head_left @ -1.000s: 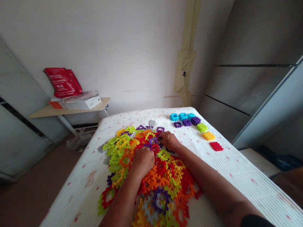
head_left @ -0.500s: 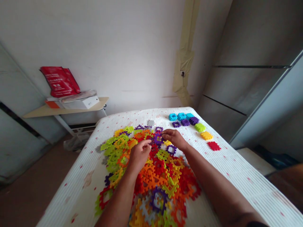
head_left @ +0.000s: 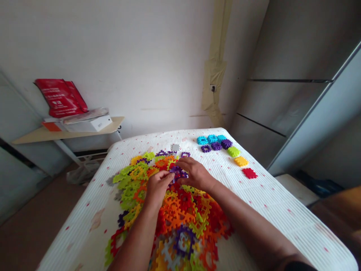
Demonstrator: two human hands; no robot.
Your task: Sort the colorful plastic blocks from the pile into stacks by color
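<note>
The grip of the left hand [head_left: 158, 190] pinches a purple interlocking plastic piece [head_left: 177, 172], and the grip of the right hand [head_left: 196, 175], fingers part-spread, presses its far side, above the multicoloured heap of pieces [head_left: 183, 214] mid-way across the white bed [head_left: 81, 229].

Single head-worn camera, mounted at the person's head, faces forward and down over a white ribbed mattress [head_left: 265, 210]. It sits close above the left hand [head_left: 158, 192] and right hand [head_left: 196, 175]. Its wide frame reaches the far wall [head_left: 113, 64], a shelf [head_left: 42, 134] far left, and grey panels [head_left: 282, 113] right.
</note>
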